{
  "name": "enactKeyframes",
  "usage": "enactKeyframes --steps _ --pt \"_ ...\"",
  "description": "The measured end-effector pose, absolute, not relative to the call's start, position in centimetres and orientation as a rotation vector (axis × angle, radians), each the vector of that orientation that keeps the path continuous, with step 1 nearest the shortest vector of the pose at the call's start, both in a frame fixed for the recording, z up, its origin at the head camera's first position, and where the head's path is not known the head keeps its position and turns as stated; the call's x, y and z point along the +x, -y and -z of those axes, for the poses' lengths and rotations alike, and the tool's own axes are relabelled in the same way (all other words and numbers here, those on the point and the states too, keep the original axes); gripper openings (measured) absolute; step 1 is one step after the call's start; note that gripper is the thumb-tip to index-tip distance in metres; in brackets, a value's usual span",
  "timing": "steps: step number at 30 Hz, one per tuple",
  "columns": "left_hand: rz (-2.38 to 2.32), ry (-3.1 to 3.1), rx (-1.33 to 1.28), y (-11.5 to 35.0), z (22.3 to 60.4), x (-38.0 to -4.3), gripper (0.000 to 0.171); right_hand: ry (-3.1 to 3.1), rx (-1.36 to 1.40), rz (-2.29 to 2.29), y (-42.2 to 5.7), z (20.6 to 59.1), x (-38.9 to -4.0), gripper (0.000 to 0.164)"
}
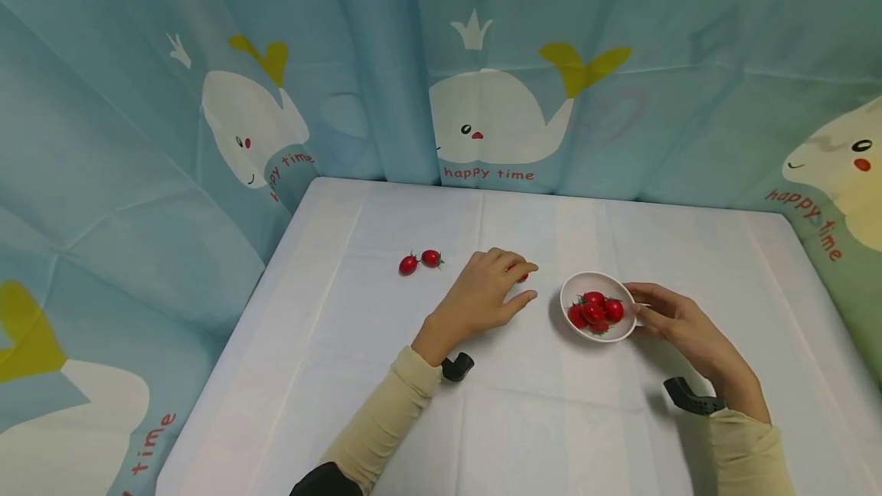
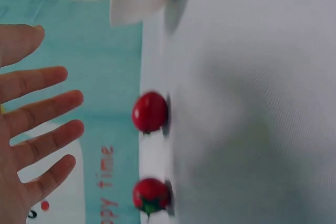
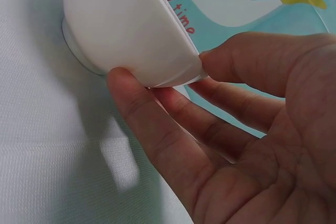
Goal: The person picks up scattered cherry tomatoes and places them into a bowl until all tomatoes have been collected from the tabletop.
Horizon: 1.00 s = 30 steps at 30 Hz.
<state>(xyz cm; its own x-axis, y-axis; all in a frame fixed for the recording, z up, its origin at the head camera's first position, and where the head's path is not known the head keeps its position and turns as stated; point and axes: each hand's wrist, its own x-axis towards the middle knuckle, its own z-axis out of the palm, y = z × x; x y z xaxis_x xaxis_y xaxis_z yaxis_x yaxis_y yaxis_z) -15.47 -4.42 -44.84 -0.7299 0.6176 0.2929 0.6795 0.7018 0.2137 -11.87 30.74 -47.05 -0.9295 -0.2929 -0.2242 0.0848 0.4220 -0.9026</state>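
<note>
A white bowl [image 1: 586,337] holding several small red tomatoes [image 1: 592,314] is at the right. My right hand [image 1: 682,327] holds its right side, thumb at the rim and fingers against the outer wall [image 3: 126,30]. Whether the bowl's foot sits fully on the table is hard to tell. My left hand [image 1: 485,293] hovers left of the bowl with its fingers [image 2: 47,106] straight and spread, holding nothing. One tomato [image 1: 524,278] shows partly behind those fingers. Farther left lie two more tomatoes, one [image 1: 409,265] beside the other [image 1: 431,258].
A white cloth covers the table [image 1: 331,373]. Blue curtains [image 1: 372,98] with printed whales hang along its back and left edges. Black straps with camera mounts sit on both wrists, the right one [image 1: 692,398] close to the cloth.
</note>
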Motion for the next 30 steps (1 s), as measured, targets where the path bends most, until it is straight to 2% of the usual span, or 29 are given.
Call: enactKeyframes --steps 12,30 --pt "0.206 2.811 -0.86 7.7 45.9 -17.0 0.038 -2.31 -0.183 1.536 -30.7 47.1 -12.0 0.053" --pt "0.062 2.878 -0.83 8.5 47.2 -17.8 0.029 -2.331 -0.194 1.524 -30.6 47.0 -11.8 0.055"
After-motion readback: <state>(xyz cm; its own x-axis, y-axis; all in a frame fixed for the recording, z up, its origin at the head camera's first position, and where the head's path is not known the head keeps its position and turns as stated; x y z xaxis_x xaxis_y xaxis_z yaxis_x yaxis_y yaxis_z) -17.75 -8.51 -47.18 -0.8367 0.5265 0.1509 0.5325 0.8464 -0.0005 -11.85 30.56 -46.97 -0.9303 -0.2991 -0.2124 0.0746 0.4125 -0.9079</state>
